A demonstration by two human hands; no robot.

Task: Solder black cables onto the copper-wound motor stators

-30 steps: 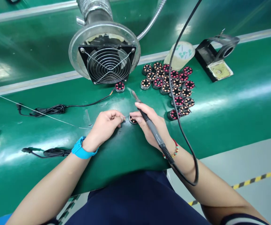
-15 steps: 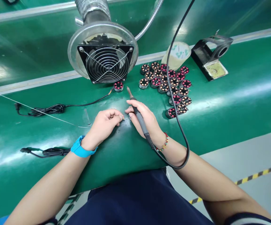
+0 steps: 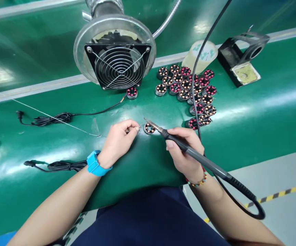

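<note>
My right hand [image 3: 186, 148] grips a soldering iron [image 3: 201, 158] by its dark handle, the metal tip pointing up and left. Under the tip, a round coil part [image 3: 149, 128] with copper windings lies on the green bench, partly covered by the iron. Just left of it, my left hand [image 3: 122, 138] pinches thin wire ends between thumb and fingers. A thin pale wire [image 3: 60, 120] runs in from the left and ends near this hand. Beyond, a red coil part [image 3: 131, 93] sits with a black cable [image 3: 94, 113] attached.
A round fan hood [image 3: 119, 68] hangs over the back of the bench. Several coil parts [image 3: 185, 95] cluster at back right, beside a yellowish roll [image 3: 201, 56] and an iron stand [image 3: 242, 61]. Another bundled cable [image 3: 66, 166] lies by my left wrist.
My right hand has moved right and down, and the iron now slants left over the bench. A coil part now shows under its tip. The view has shifted slightly.
</note>
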